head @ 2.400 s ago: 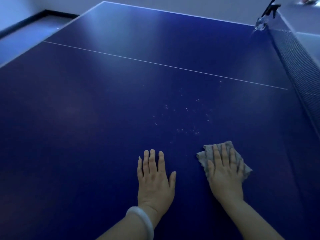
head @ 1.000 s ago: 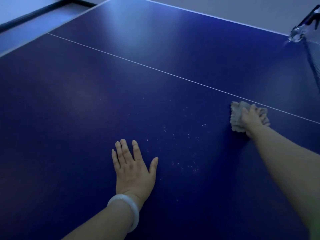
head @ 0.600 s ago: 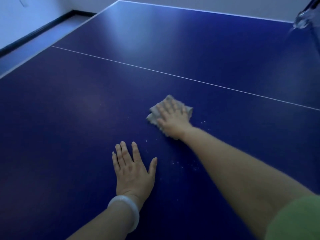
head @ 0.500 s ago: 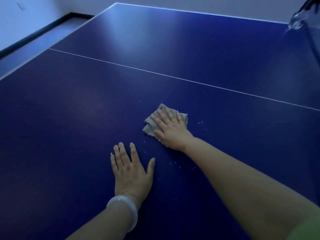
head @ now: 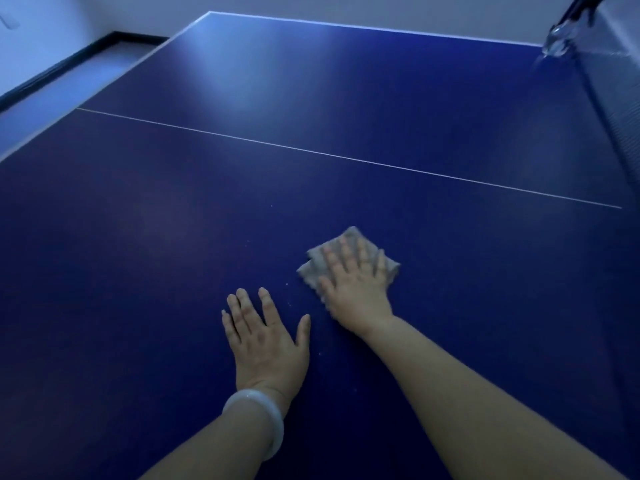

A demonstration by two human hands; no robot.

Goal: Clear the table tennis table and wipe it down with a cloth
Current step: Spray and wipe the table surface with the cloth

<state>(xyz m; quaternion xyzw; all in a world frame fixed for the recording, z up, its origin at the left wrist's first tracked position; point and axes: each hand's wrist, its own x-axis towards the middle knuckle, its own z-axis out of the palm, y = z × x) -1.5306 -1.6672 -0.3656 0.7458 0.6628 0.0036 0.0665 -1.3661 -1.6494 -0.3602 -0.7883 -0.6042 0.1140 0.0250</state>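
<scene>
Both forearms reached forward over the blue table tennis counter (head: 173, 254). Left hand (head: 268, 337) lay flat, palm down, fingers spread wide, holding nothing; pale bangle (head: 258, 415) on that wrist. Right hand (head: 356, 289) was open and flat, fingers splayed, pressing the grey cloth (head: 313, 270) onto the counter, just ahead-right of the left hand, short of the white centre line (head: 346, 157). Net (head: 620, 109) and its clamp (head: 568, 26) at far right. Versus 0.5 s ago: cloth and right hand shifted right; left hand unmoved; fewer white specks (head: 287, 284) showed.
</scene>
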